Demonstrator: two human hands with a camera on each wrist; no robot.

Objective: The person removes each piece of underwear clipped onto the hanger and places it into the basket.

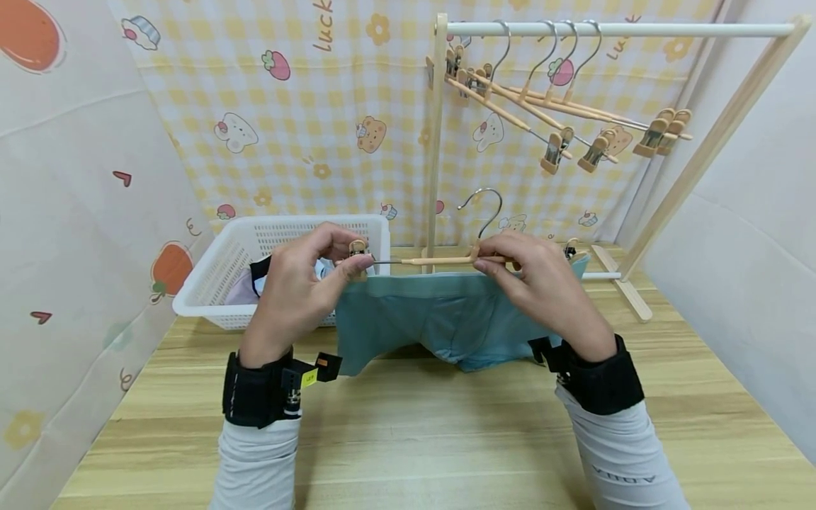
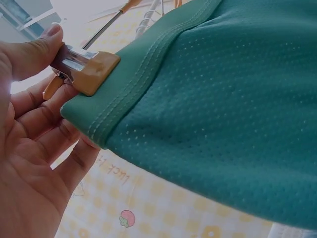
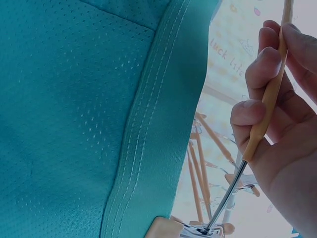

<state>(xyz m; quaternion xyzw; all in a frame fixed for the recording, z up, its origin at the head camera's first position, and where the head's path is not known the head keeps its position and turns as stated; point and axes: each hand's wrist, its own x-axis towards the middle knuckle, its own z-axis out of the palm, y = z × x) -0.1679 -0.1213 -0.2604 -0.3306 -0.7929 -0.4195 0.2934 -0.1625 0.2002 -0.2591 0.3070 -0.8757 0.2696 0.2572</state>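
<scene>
Teal boxer briefs (image 1: pixel 395 312) with a stitched waistband hang from a beige clip hanger (image 1: pixel 436 261) with a metal hook. My left hand (image 1: pixel 299 283) pinches the clip at the hanger's left end, thumb on its metal side. In the left wrist view that clip (image 2: pixel 103 72) bites the waistband near its corner. My right hand (image 1: pixel 542 280) grips the hanger's bar beside the hook, fingers curled round it. The right wrist view shows the other clip (image 3: pixel 164 228) on the waistband at the far end of the bar.
A white perforated basket (image 1: pixel 217 310) with folded clothes stands at the back left. Behind, to the right, a wooden rack (image 1: pixel 436 142) carries several clip hangers on its white rail (image 1: pixel 688 30). A patterned curtain (image 1: pixel 306 120) backs the wooden table (image 1: pixel 408 439).
</scene>
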